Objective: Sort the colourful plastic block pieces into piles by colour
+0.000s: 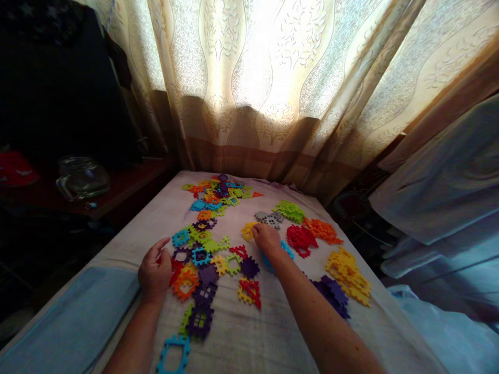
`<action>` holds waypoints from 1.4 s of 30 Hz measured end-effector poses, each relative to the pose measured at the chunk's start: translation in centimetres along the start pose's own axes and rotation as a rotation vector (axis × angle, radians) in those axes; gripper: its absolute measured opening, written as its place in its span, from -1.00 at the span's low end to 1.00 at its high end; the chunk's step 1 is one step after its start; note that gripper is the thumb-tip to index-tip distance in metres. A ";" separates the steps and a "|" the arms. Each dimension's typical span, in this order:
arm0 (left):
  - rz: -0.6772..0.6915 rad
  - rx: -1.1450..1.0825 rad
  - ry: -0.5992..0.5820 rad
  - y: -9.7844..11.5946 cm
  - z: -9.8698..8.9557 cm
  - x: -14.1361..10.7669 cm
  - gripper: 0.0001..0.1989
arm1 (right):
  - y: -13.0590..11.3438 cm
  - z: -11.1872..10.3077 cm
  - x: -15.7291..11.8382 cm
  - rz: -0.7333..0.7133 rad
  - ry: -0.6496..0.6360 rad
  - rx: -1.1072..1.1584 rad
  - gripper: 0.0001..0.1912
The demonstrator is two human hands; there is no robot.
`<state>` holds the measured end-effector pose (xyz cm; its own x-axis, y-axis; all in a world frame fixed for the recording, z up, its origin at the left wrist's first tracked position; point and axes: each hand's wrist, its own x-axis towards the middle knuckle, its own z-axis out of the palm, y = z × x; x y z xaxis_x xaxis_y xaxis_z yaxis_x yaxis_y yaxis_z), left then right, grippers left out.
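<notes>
My right hand point(266, 238) is closed at a yellow toothed piece point(248, 231), its fingers pinched on the piece's right edge. Beneath that wrist lie blue pieces point(287, 250). Over the left side of the bed, my left hand point(155, 269) has curled fingers beside a red piece point(176, 271) and an orange piece point(185, 283); whether it holds anything is hidden. Between the hands spread loose purple, green, blue and yellow toothed pieces. A red piece point(254, 292) rests on a yellow one. Grey pieces point(272, 220) lie just beyond my right hand.
Piles sorted by colour stand at the right: green point(290, 211), red point(301, 239), orange point(322, 230), yellow point(349, 275) and purple point(331, 295). A mixed pile point(222, 191) is at the far end. A blue cloth point(74, 322) lies left; a glass jug point(83, 177) stands on a side table.
</notes>
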<state>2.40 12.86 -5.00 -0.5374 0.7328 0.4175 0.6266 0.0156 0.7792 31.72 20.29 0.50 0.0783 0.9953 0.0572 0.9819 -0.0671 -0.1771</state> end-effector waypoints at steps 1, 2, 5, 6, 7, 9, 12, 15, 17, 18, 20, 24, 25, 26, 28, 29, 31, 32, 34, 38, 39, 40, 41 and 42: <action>-0.008 0.005 -0.004 0.0 0.1 0.0 -0.64 | 0.0 0.0 0.2 0.006 -0.005 -0.006 -0.69; -0.016 0.009 -0.009 0.0 0.1 0.1 -0.64 | 0.1 -0.1 0.4 0.012 -0.007 -0.012 -0.69; -0.038 0.005 -0.032 0.1 0.2 0.1 -0.62 | 0.4 -0.7 0.2 0.020 0.005 -0.017 -0.66; -0.045 0.003 -0.037 0.2 0.2 0.1 -0.62 | 0.5 -0.9 -0.2 0.021 0.013 -0.014 -0.65; -0.050 0.001 -0.039 0.2 0.2 0.1 -0.62 | 0.6 -0.9 -0.7 0.019 0.022 0.000 -0.65; -0.054 -0.003 -0.037 0.4 0.1 0.0 -0.62 | 0.7 -0.8 -2.2 -0.005 0.039 0.072 -0.67; -0.064 -0.007 -0.031 0.5 0.1 0.0 -0.62 | 0.7 0.0 -5.8 -0.074 0.030 0.245 -0.73; -0.067 -0.011 -0.031 0.4 0.2 -0.1 -0.63 | 0.5 1.0 -9.9 -0.114 -0.007 0.334 -0.77; -0.061 -0.017 -0.024 0.2 0.3 -0.1 -0.63 | 0.5 1.3 -12.3 -0.121 -0.014 0.329 -0.80; -0.056 -0.024 -0.021 0.1 0.4 -0.1 -0.64 | 0.5 1.4 -13.2 -0.130 -0.015 0.313 -0.80; -0.042 -0.040 -0.022 -0.1 0.5 -0.1 -0.64 | 0.7 1.6 -14.5 -0.162 -0.024 0.273 -0.71; -0.035 -0.059 -0.027 -0.6 0.8 -0.1 -0.64 | 1.3 2.0 -15.3 -0.202 -0.031 0.259 -0.72; -0.033 -0.062 -0.024 -0.6 0.9 -0.1 -0.65 | 1.4 2.1 -15.3 -0.203 -0.022 0.268 -0.75; -0.031 -0.069 -0.020 -0.7 0.9 0.0 -0.65 | 1.5 2.3 -15.3 -0.204 -0.009 0.278 -0.77; -0.028 -0.085 -0.016 -0.8 1.0 0.0 -0.66 | 1.6 2.5 -15.2 -0.215 0.026 0.300 -0.80; -0.030 -0.089 -0.018 -0.8 1.0 0.0 -0.66 | 1.5 2.6 -15.2 -0.220 0.050 0.312 -0.81; -0.042 -0.089 -0.028 -0.8 1.0 0.0 -0.65 | 1.1 2.6 -15.2 -0.234 0.096 0.341 -0.82; -0.047 -0.085 -0.032 -0.7 1.0 0.0 -0.65 | 0.7 2.6 -15.2 -0.246 0.114 0.355 -0.82; -0.048 -0.077 -0.032 -0.6 0.9 0.0 -0.66 | -0.3 2.7 -15.1 -0.282 0.124 0.382 -0.80; -0.032 -0.085 -0.021 -0.4 0.8 -0.1 -0.68 | -2.1 3.5 -14.6 -0.368 0.107 0.463 -0.73; -0.031 -0.090 -0.023 -0.4 0.8 -0.1 -0.68 | -2.2 3.7 -14.4 -0.381 0.110 0.486 -0.70; -0.031 -0.094 -0.024 -0.4 0.8 -0.1 -0.68 | -2.2 3.8 -14.3 -0.385 0.118 0.503 -0.68; -0.031 -0.097 -0.025 -0.5 0.8 -0.1 -0.68 | -1.9 3.8 -14.1 -0.377 0.125 0.509 -0.67; -0.029 -0.098 -0.026 -0.5 0.8 0.0 -0.68 | -1.5 3.7 -14.1 -0.360 0.125 0.501 -0.68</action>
<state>2.61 13.39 -5.78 -0.5392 0.7503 0.3825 0.5520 -0.0281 0.8333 28.48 6.66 -3.66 -0.1933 0.9316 0.3078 0.7530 0.3420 -0.5622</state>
